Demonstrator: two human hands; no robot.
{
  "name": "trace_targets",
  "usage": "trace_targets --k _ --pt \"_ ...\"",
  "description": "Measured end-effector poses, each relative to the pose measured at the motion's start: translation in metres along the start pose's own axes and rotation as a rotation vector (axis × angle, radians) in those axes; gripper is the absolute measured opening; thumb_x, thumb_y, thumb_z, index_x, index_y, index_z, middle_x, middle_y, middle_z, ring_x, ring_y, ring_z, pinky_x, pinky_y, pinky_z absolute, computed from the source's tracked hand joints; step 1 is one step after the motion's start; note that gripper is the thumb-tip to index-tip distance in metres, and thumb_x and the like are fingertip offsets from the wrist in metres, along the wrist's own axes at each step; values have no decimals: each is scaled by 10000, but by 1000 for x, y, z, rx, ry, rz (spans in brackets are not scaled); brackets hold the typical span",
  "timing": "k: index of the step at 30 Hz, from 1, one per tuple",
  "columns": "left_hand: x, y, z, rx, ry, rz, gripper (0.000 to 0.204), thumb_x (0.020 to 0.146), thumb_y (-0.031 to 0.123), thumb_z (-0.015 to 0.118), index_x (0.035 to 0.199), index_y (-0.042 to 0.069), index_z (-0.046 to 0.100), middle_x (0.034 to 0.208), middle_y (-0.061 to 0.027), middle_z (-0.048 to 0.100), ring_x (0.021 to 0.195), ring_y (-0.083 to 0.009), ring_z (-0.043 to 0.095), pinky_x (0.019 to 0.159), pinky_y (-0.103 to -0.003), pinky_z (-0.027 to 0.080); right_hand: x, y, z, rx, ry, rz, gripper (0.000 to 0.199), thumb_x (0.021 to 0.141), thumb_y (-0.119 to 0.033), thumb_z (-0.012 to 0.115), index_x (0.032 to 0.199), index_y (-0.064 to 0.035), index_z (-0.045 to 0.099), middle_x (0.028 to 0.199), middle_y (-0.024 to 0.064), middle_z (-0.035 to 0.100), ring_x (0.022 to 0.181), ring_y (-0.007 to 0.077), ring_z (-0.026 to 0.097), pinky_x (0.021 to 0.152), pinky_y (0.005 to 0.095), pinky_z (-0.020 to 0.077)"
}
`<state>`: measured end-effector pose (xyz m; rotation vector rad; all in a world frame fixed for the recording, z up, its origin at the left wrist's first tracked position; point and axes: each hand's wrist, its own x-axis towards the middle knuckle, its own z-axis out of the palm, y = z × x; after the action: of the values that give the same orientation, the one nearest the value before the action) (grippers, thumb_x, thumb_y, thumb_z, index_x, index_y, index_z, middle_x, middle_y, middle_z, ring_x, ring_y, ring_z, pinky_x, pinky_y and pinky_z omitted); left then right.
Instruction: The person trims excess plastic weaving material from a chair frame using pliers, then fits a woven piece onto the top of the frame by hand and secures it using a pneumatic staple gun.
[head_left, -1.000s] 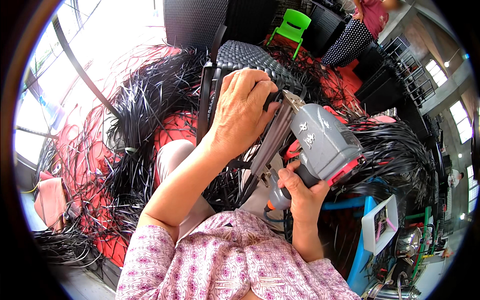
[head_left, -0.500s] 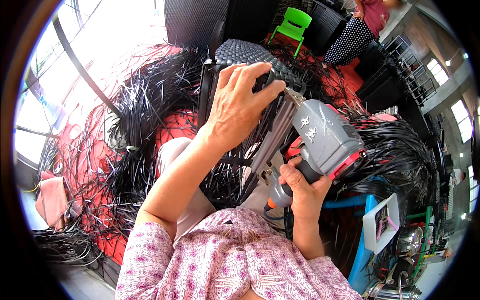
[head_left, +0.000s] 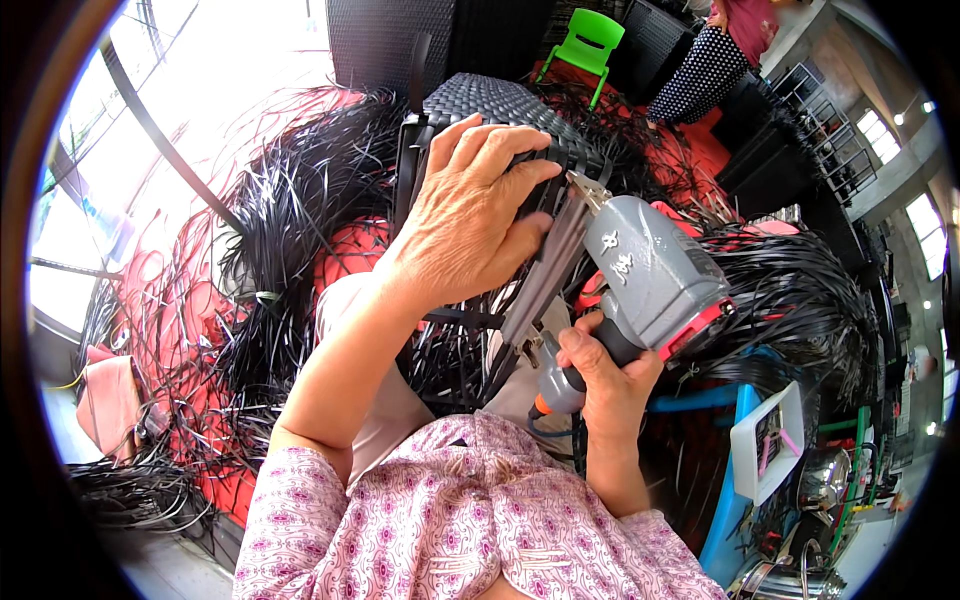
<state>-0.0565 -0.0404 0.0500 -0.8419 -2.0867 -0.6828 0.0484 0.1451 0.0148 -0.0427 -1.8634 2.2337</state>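
A grey pneumatic staple gun (head_left: 655, 265) with a dark grip and red trim is in my right hand (head_left: 610, 385), fingers wrapped round the handle. Its long magazine (head_left: 550, 265) slants across my lap, and the metal nose points at the near edge of a black woven rattan piece (head_left: 500, 105). My left hand (head_left: 475, 215) lies over that near edge, fingers bent and thumb apart from them. I see nothing gripped in it, though the palm side is hidden. The woven piece stands between my knees, partly covered by my left hand.
Black strips (head_left: 285, 230) lie in heaps at the left, with another bundle (head_left: 800, 300) at the right. A green chair (head_left: 588, 45) and a person (head_left: 715, 65) are at the far right. By my right side is a white tray (head_left: 765, 445). Red floor covering (head_left: 225, 490) shows beneath.
My left hand has shifted slightly, and its thumb has come down and away from the index finger, which was near it at the woven edge. The staple gun has hardly moved.
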Motion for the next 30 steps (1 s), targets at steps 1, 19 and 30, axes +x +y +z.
trace_targets --k 1,19,30 --pt "1 0 -1 -7 -3 -4 379 731 126 709 1097 54 642 1257 -99 545 1208 -304 494 1117 -510 288 0 0 1 6 -3 -1 183 781 -40 797 853 22 641 738 58 629 595 141 608 594 279 507" --pt "-6 -11 30 177 173 61 294 731 109 728 1022 130 691 1195 -42 590 1180 -232 532 1093 -504 300 1 14 -4 -18 2 -24 173 787 -30 792 867 24 648 715 57 638 610 133 615 603 268 500" --pt "-14 -22 55 234 339 187 175 716 104 722 886 139 700 962 32 571 1039 -166 560 1095 -479 288 -1 10 -6 -49 -2 -36 234 787 8 801 927 -26 617 812 13 611 669 85 566 615 235 480"
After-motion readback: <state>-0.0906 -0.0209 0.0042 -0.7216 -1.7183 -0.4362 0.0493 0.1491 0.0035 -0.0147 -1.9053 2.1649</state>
